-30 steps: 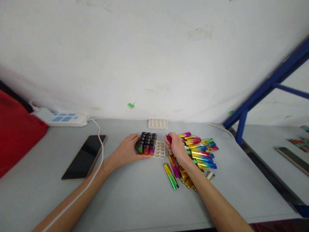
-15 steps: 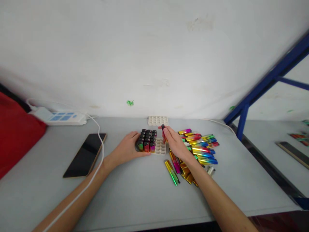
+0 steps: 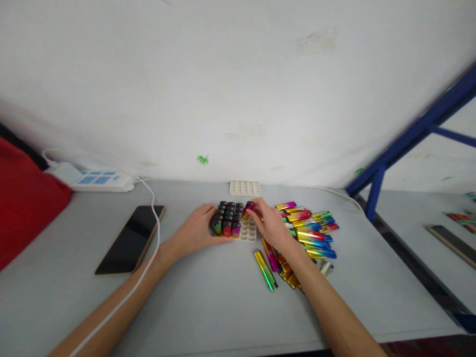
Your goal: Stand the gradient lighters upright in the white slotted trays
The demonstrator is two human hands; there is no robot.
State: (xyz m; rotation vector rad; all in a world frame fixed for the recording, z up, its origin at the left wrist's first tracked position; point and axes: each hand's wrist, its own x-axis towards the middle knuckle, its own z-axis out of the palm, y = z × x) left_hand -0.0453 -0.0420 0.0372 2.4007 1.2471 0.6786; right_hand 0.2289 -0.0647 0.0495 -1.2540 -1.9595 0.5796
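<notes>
Several black-topped lighters (image 3: pixel 227 218) stand upright in rows on the left part of a pale tray (image 3: pixel 248 233) with round hollows. My left hand (image 3: pixel 197 227) is wrapped round the left side of these rows, thumb along the near edge. Between the fingertips of my right hand (image 3: pixel 268 223) is one lighter (image 3: pixel 248 207), slightly tilted, at the back of the tray just right of the standing rows. Right of the tray lies a loose pile of shiny multicoloured lighters (image 3: pixel 312 230), partly behind my right forearm. A yellow-green lighter (image 3: pixel 265 270) lies nearer me.
A second pale hollowed tray (image 3: pixel 244 188) lies by the wall. On the left are a dark phone (image 3: pixel 131 240), a white power strip (image 3: pixel 102 181) and a red item (image 3: pixel 28 203); a white cable crosses my left forearm. A blue metal frame (image 3: pixel 409 136) stands at the right.
My right hand has lowered its lighter from above the tray to the hollows beside the standing rows. My left hand keeps its hold. The view has shifted slightly.
</notes>
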